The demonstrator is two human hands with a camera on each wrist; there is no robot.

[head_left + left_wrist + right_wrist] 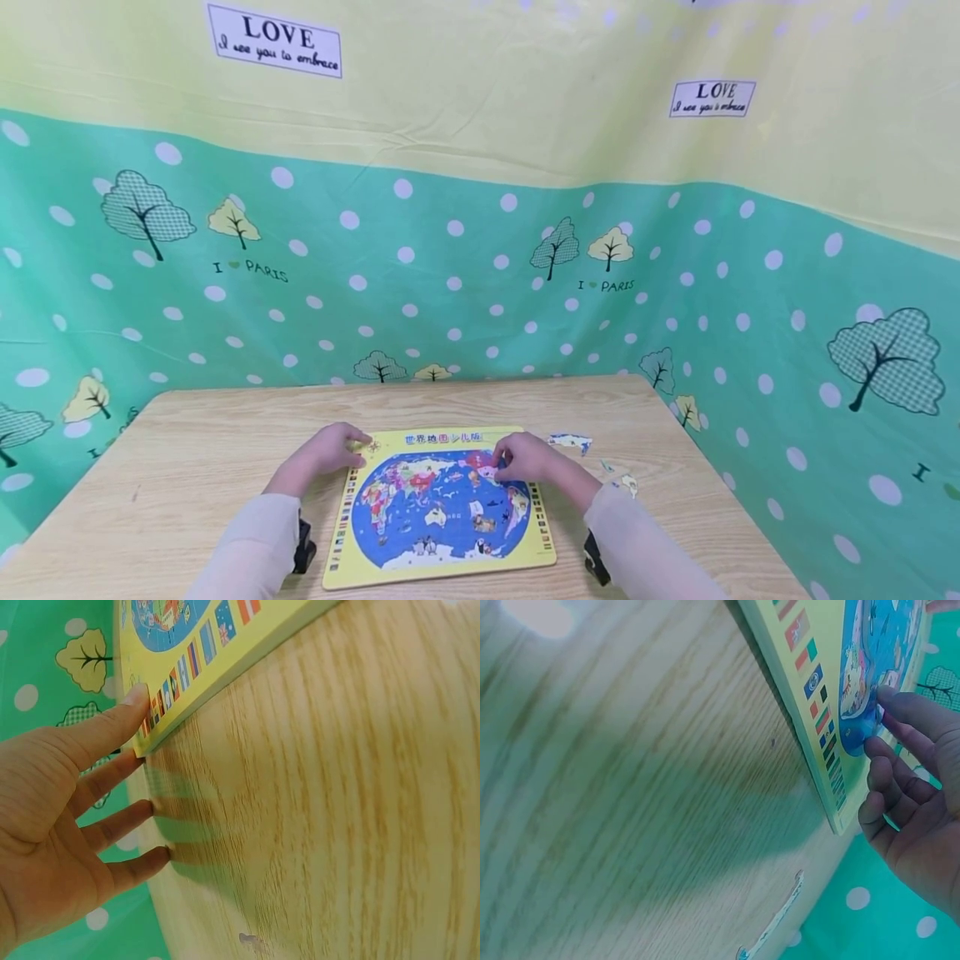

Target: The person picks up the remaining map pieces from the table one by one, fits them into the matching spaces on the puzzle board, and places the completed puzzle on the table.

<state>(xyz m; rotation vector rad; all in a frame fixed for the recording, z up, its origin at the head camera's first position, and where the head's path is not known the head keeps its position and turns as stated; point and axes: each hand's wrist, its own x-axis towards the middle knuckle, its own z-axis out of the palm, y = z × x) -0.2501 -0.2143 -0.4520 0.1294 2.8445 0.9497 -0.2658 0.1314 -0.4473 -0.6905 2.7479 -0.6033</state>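
A world map puzzle board with a yellow border lies on the table, its blue oval map largely filled with pieces. At the far left corner is my left hand; in the left wrist view its thumb rests on the border while the other fingers stretch, slightly bent, down beside the edge. My right hand is over the map's upper right, thumb and fingers pinching a small puzzle piece against the blue surface. Its fingers hide most of that piece.
Right of the board, several loose puzzle pieces lie on the wooden table: a blue and white one, a small green sliver and a pale one. A green and yellow printed curtain hangs behind the table and along its right side.
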